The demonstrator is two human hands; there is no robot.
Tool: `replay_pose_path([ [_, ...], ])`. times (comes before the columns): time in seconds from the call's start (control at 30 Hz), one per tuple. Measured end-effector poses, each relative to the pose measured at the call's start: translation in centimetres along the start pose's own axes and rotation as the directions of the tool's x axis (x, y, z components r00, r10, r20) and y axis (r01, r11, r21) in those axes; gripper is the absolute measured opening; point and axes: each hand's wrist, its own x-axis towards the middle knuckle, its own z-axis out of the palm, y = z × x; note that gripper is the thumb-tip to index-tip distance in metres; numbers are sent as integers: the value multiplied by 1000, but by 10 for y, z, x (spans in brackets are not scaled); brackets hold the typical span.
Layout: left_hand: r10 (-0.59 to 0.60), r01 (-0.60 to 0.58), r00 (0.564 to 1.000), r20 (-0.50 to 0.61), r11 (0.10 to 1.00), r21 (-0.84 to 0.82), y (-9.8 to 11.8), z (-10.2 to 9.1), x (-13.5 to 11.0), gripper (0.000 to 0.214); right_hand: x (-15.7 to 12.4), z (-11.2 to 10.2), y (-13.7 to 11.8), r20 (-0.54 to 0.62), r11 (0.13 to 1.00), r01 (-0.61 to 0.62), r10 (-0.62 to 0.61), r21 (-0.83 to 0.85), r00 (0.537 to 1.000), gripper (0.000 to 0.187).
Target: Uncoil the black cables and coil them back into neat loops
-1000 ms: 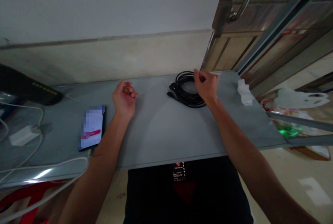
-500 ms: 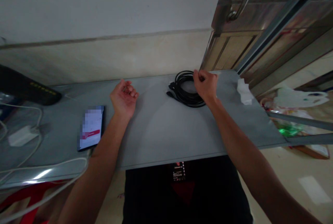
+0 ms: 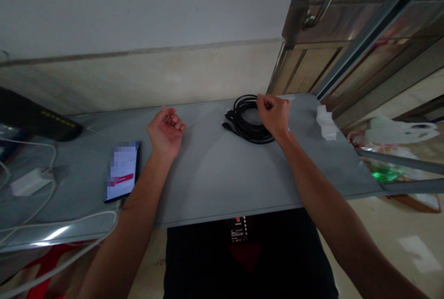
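A coil of black cable lies on the grey tabletop, with its plug ends pointing left. My right hand pinches the right side of the coil, and its fingers hide part of the loops. My left hand rests palm up on the board to the left of the coil, its fingers loosely curled around nothing. A phone with a blurred screen lies near my left forearm.
A black device and a white charger with white cable sit at the left. A white tissue lies at the right end. Beyond it stand a metal-framed door and a plastic bag.
My right hand has shifted slightly left along the coil, with its fingers still on the cable. My left hand's fingers have loosened a little. The coil stays in place.
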Motion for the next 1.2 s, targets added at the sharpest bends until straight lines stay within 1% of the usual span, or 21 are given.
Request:
replay_pose_path([
  [0.13,-3,3,1000,25,1000,11,0,-1,0,26,0,0,0,-1,1000,-5,5,4,1000,65],
  [0.5,-8,7,1000,28,1000,16,-1,-2,1,28,1,-1,-1,30,1000,-17,17,-12,999,63],
  [0.67,-15,15,1000,26,1000,18,0,-2,1,27,1,-2,-1,27,999,-11,12,-37,1000,59],
  [0.83,-8,8,1000,25,1000,20,0,-1,0,26,0,-2,-2,8,1000,1,-1,-14,1000,56],
  [0.93,-3,2,999,39,1000,25,-1,-2,0,23,0,-2,-3,10,1000,-3,3,-7,1000,57],
  [1.2,4,-5,999,37,999,35,-1,-1,0,28,0,-3,-5,18,999,-16,17,-28,1000,65],
])
